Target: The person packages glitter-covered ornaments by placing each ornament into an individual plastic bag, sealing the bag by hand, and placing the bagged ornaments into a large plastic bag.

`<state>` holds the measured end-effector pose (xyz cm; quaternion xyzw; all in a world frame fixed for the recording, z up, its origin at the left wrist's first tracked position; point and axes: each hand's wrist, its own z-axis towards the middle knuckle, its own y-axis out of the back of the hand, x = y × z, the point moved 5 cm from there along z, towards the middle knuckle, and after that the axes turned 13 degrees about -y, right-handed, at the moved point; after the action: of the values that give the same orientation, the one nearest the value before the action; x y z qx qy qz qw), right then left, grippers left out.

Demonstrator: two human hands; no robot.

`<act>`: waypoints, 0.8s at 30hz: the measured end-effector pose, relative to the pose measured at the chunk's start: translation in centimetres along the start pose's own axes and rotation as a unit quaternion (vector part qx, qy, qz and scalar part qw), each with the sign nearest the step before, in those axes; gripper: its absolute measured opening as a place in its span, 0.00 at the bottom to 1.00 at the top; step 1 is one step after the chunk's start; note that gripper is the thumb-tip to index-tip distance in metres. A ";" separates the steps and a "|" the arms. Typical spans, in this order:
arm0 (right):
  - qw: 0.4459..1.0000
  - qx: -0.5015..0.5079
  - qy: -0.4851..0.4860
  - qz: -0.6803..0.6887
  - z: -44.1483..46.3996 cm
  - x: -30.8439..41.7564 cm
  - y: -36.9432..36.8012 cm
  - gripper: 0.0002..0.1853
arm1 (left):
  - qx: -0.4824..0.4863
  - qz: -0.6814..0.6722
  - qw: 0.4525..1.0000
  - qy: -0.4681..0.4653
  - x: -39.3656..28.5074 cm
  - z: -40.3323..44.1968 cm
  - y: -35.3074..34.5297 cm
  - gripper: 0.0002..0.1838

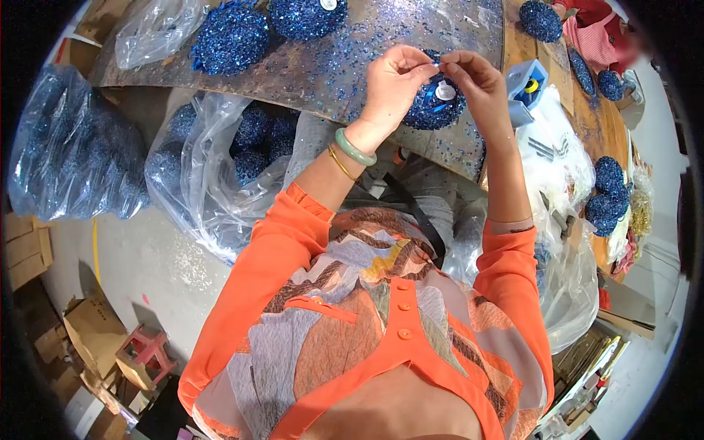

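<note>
Both hands are raised over the table, their fingertips almost meeting above a blue tinsel ball [424,116] with a round white tag [445,90]. My left hand [396,82], with a green bangle and a gold one at the wrist, pinches thumb against forefinger. My right hand [478,86] makes a similar pinch just beside it. Whatever lies between the fingertips is too small to make out. Behind them, two more blue tinsel balls [231,38] rest at the table's far left, one bearing a white tag.
Blue glitter flakes cover the dark table [323,81]. Clear plastic bags [202,183] full of blue balls stand at the left. A light-blue box [526,84] sits to the right, near white plastic bags [554,154]. Another person's pink-red clothing [598,37] shows at upper right.
</note>
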<state>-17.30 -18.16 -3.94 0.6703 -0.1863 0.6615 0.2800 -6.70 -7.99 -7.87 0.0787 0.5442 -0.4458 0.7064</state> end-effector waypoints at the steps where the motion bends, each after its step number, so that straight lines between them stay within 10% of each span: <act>1: 1.000 -0.014 -0.006 -0.008 0.0 -0.1 -0.2 0.08 | 0.003 -0.001 1.000 0.006 0.0 -0.1 -0.1 0.06; 24: 0.996 -0.037 -0.006 -0.083 -0.5 -0.9 0.1 0.06 | 0.017 0.081 0.996 0.009 -0.7 0.0 -0.6 0.08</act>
<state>-17.82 -18.04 -4.82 0.6763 -0.1561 0.6248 0.3575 -7.11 -7.92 -7.06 0.1388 0.5348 -0.3952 0.7339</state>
